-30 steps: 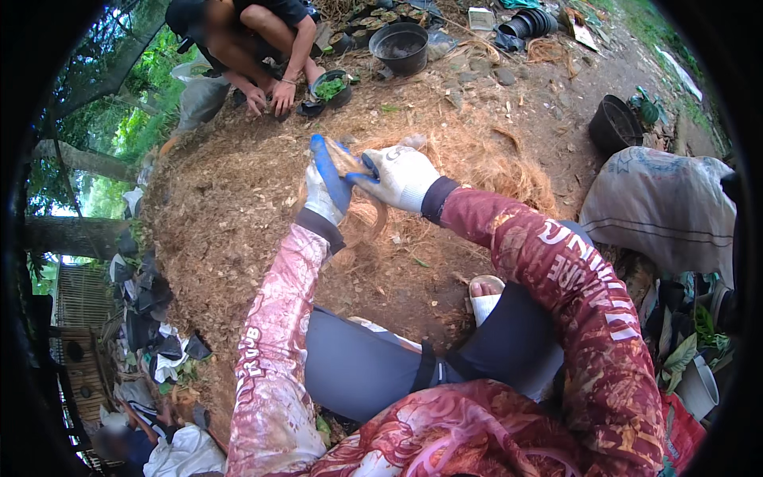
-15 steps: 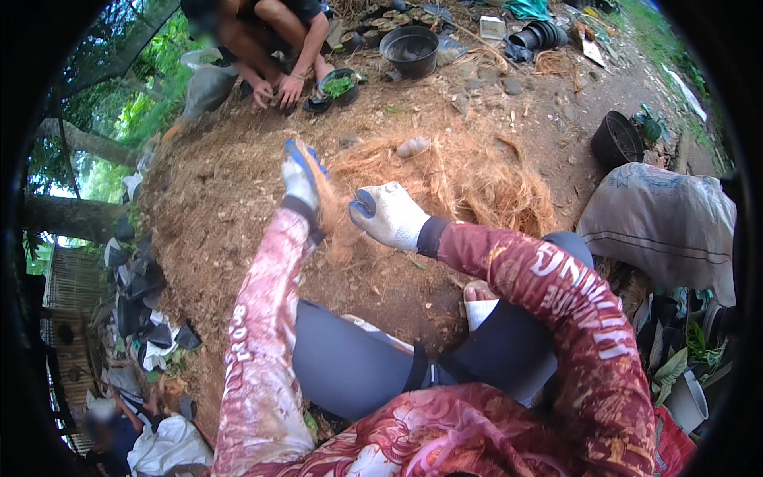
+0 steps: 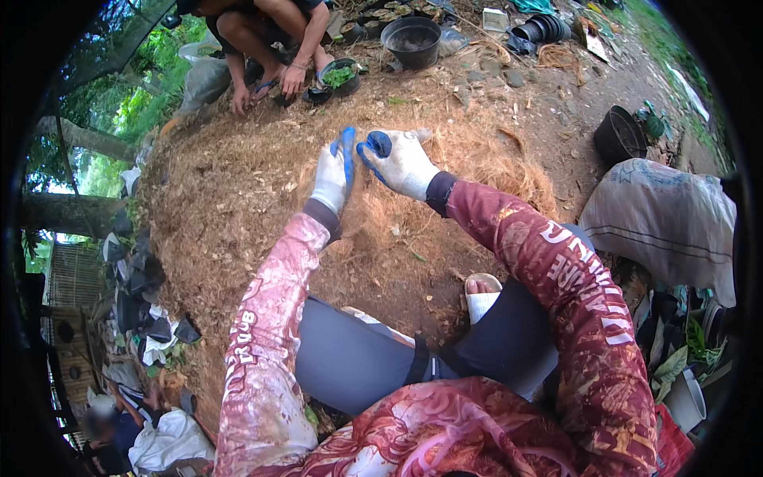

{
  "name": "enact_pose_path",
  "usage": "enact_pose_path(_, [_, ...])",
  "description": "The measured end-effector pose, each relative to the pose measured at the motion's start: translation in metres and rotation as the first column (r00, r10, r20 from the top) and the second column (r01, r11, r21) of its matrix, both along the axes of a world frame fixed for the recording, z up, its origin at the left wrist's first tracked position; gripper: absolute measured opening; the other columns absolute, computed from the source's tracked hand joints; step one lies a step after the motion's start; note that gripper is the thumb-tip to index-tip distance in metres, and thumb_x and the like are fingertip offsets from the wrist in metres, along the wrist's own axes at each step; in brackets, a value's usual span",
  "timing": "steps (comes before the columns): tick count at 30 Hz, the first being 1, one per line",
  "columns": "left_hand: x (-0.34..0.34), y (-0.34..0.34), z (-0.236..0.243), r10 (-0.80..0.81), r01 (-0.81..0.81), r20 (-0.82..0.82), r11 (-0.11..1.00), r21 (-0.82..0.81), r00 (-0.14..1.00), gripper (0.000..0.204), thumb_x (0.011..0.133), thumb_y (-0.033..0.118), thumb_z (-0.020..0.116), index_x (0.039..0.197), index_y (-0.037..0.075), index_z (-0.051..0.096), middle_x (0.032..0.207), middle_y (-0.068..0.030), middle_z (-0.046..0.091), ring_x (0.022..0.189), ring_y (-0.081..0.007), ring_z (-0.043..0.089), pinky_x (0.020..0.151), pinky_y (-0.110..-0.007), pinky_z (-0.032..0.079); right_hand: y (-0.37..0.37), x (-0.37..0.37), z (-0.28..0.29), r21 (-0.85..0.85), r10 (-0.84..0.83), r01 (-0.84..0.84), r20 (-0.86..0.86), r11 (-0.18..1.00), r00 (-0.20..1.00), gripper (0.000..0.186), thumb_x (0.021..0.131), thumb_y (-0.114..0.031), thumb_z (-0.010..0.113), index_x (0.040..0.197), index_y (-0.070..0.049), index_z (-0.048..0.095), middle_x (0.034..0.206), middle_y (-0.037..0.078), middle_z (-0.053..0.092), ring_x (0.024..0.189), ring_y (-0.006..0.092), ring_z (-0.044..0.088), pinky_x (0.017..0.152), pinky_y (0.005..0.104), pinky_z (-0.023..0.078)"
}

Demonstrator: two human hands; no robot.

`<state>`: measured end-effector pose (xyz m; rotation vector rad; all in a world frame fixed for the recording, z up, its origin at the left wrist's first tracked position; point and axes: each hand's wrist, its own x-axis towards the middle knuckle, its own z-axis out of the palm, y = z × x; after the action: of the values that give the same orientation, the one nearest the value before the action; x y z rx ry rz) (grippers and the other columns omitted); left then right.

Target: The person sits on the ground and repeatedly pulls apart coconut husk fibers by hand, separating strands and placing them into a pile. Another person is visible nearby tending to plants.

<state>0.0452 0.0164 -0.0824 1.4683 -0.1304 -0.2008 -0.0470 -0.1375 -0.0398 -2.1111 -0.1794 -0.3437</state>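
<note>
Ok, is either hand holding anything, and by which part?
Can't tell: the left hand and right hand hide any grip; loose fibre lies near them.

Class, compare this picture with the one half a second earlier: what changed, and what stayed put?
The left hand has moved right and the right hand forward, bringing them close together. The fibre strip against the left hand no longer shows clearly; whether it was released is unclear. The co-worker's right hand shifted leftward in view. The tilted black pot and pale sack stayed put.

From the wearer's head, one fisheye view looks down and forward, near above both hands (image 3: 332,172).
</note>
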Motion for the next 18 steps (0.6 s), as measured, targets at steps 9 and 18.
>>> enact_pose_path(9, [0.017, -0.001, -0.011, 0.015, -0.029, -0.118, 0.993, -0.111, 0.993, 0.047, 0.099, 0.055, 0.055, 0.110, 0.010, 0.062, 0.093, -0.0046, 0.065, 0.079, -0.0177, 0.065, 0.071, -0.033, 0.056, 0.003, -0.009, -0.003, 0.070, 0.115, -0.103, -0.215, 0.992, 0.970, 0.039, 0.097, -0.037, 0.061, 0.091, 0.001, 0.064, 0.085, 0.024, 0.067, 0.079, 0.0395, 0.065, 0.072, 0.0440, 0.049])
enact_pose_path(18, [-0.006, -0.010, 0.013, -0.061, 0.046, -0.217, 0.996, -0.075, 0.974, 0.043, 0.100, 0.048, 0.058, 0.111, 0.007, 0.063, 0.098, -0.0018, 0.067, 0.084, -0.0134, 0.063, 0.076, -0.029, 0.054, 0.012, -0.005, -0.014, 0.079, 0.122, -0.120, -0.017, 0.990, 0.992, 0.028, 0.094, -0.029, 0.062, 0.085, -0.002, 0.064, 0.084, 0.021, 0.067, 0.079, 0.0406, 0.065, 0.071, 0.0452, 0.050])
